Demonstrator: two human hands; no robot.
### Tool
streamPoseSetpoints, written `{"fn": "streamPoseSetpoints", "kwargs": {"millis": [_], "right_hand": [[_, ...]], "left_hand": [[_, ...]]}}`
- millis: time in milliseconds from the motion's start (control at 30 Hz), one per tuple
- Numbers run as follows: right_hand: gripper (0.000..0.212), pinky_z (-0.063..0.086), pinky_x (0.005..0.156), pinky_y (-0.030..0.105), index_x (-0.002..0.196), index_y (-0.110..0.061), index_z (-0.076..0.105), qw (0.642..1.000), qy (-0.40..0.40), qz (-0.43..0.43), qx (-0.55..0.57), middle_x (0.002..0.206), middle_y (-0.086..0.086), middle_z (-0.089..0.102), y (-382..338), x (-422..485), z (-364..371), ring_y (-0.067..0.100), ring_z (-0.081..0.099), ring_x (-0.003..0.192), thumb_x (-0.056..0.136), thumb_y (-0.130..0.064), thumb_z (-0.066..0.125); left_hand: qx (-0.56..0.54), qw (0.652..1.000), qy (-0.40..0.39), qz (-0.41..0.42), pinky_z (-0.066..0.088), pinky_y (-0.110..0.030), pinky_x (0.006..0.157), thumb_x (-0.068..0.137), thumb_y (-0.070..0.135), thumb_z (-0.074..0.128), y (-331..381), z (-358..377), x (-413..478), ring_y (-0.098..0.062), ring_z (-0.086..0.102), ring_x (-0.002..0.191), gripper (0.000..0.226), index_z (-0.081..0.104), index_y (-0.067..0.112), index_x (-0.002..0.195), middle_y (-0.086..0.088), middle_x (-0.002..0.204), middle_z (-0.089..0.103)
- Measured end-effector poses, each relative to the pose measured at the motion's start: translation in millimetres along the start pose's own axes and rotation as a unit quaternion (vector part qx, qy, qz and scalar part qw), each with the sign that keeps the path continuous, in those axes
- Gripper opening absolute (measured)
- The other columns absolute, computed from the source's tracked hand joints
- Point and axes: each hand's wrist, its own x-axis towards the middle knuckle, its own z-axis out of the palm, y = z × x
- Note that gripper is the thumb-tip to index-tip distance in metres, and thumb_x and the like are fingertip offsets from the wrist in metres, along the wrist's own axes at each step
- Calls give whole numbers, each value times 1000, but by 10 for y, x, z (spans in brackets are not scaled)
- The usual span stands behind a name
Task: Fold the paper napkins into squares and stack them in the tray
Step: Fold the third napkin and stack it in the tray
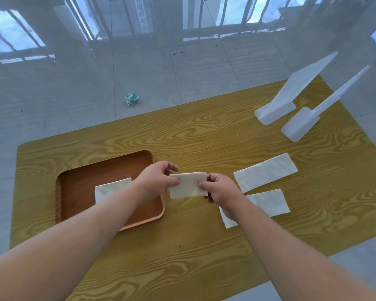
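Note:
I hold a folded white napkin (188, 184) above the table, just right of the tray. My left hand (157, 180) pinches its left edge and my right hand (220, 192) pinches its right edge. The brown tray (78, 200) lies at the left of the table, with one folded napkin (109, 189) inside, partly hidden by my left forearm. Two long unfolded napkins lie to the right: the farther napkin (265, 171) and the nearer napkin (267, 202), which my right wrist partly covers.
The yellow wood-grain table (182, 253) stands on a grey tiled floor. Two white plastic stands (276, 110) (300, 124) rise at the table's back right. A crumpled teal wrapper (131, 98) lies on the floor beyond the table.

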Motion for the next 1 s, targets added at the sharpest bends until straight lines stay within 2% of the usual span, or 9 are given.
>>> {"fn": "streamPoseSetpoints", "kwargs": {"millis": [67, 167, 300, 400, 467, 633, 767, 867, 1000], "right_hand": [[7, 43, 55, 28, 94, -13, 74, 999, -15, 17, 30, 75, 2, 67, -50, 26, 164, 14, 57, 60, 92, -13, 68], [7, 41, 51, 27, 92, -12, 75, 999, -29, 25, 16, 70, 2, 65, -109, 71, 484, 13, 56, 55, 93, -15, 68], [15, 39, 45, 26, 82, -8, 73, 995, -26, 11, -94, 65, 0, 62, -217, 134, 1049, 12, 52, 46, 90, -21, 70], [21, 39, 54, 31, 80, -1, 70, 981, -33, -23, -191, 62, 2, 57, -307, 192, 1463, 18, 48, 54, 88, -21, 68], [20, 41, 56, 33, 80, -3, 70, 966, -42, -48, -251, 61, 2, 58, -353, 221, 1691, 20, 50, 56, 87, -21, 65], [23, 54, 62, 41, 76, -15, 64, 908, -35, -97, -406, 75, 1, 71, -367, 244, 1941, 24, 66, 71, 90, -32, 58], [24, 42, 55, 33, 72, -25, 52, 872, -10, -129, -472, 77, -6, 62, -305, 293, 1982, 20, 61, 76, 94, -36, 56], [26, 35, 52, 33, 73, -26, 51, 853, 3, -166, -496, 73, -8, 59, -284, 280, 1960, 21, 59, 73, 95, -39, 55], [35, 30, 46, 32, 68, -22, 47, 834, 59, -292, -463, 60, -7, 52, -176, 71, 1693, 20, 50, 57, 97, -40, 53]], "left_hand": [[-56, 997, -13, -49, 53, -30, 62, 87, 7, 81, -106, -171, -84, -16, 66, 71, 16, 73, 12, 100, -7, 86, 71], [-49, 995, 4, -83, 48, -21, 51, 92, 13, 79, -328, -438, -223, -7, 61, 54, 3, 77, 12, 92, 1, 70, 71], [-27, 992, 65, -104, 47, -19, 51, 92, 29, 79, -727, -863, -425, -6, 63, 53, 10, 79, 20, 87, 7, 68, 75], [4, 987, 120, -111, 49, -22, 52, 90, 36, 80, -1016, -1141, -543, -3, 61, 49, 17, 81, 23, 80, 8, 65, 75], [44, 980, 153, -115, 49, -27, 52, 89, 42, 79, -1175, -1289, -590, -4, 58, 46, 22, 79, 22, 79, 9, 58, 71], [148, 962, 198, -116, 43, -29, 51, 83, 56, 75, -1367, -1422, -633, -13, 60, 52, 35, 70, 23, 72, 7, 58, 69], [219, 949, 199, -108, 39, -29, 51, 85, 56, 73, -1372, -1358, -632, -12, 63, 59, 36, 65, 24, 70, 8, 62, 68], [261, 934, 219, -107, 39, -31, 53, 84, 55, 70, -1353, -1303, -661, -12, 62, 67, 34, 61, 25, 71, 10, 69, 68], [311, 915, 251, -51, 36, -32, 51, 82, 48, 63, -1208, -1205, -666, -13, 56, 66, 29, 53, 24, 68, 9, 69, 61]]}}
